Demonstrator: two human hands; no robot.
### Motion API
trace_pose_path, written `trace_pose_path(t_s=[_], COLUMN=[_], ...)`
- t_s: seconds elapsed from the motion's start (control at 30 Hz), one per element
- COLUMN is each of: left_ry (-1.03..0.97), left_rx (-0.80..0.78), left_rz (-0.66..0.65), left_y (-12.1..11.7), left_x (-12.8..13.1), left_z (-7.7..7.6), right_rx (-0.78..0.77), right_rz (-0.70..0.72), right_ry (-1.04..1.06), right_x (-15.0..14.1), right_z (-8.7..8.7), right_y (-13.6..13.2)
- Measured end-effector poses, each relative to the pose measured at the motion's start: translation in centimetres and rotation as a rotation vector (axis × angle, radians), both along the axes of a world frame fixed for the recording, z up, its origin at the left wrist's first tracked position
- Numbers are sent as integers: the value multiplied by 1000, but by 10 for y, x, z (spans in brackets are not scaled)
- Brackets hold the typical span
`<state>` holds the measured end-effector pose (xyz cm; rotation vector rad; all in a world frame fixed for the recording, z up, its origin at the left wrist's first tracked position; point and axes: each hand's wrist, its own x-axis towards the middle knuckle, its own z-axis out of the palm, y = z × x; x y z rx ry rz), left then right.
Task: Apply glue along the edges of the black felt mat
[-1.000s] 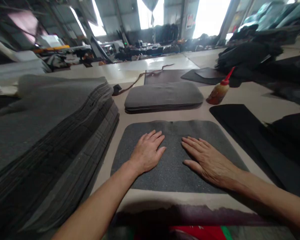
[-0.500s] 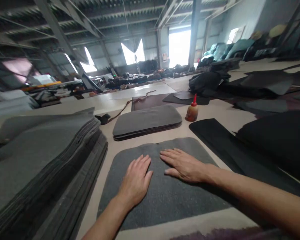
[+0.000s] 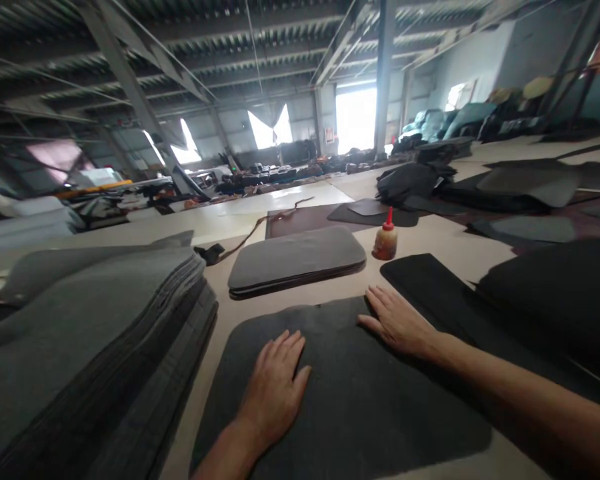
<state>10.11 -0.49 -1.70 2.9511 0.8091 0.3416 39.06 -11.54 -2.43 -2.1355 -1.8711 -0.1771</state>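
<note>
A dark grey felt pad with rounded corners lies flat on the tan table in front of me. My left hand rests palm down on its left half, fingers stretched forward. My right hand lies flat at the pad's far right corner, fingers spread, reaching toward its edge. Neither hand holds anything.
A tall stack of grey felt sheets fills the left side. A small pile of shaped grey pads lies beyond, with a red-capped glue bottle to its right. Black sheets cover the table on the right.
My right hand has slid from the pad's middle out to its far right corner. My left hand stayed flat on the pad. The camera has tilted up.
</note>
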Motion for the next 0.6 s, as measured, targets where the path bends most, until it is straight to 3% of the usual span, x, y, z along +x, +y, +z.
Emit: trace_pose_path(t_s=[0.17,0.3,0.37,0.47,0.6], left_ry=[4,24,43,76,105], left_rx=[-6,-47,-63,-37,11], left_rz=[9,20,26,3,-167], left_y=[0,-4,-7,-9,0], left_x=[0,0,0,3,19], left_z=[1,2,5,19,45], right_rx=[-58,-22,10,44,7], right_rz=[131,-98,-95,149,436], right_ry=[7,-51,-54,3,80], right_x=[-10,15,19,-3,-45], right_z=[-4,-12,-12,-2,20], right_y=[-10,-10,-8,-2,15])
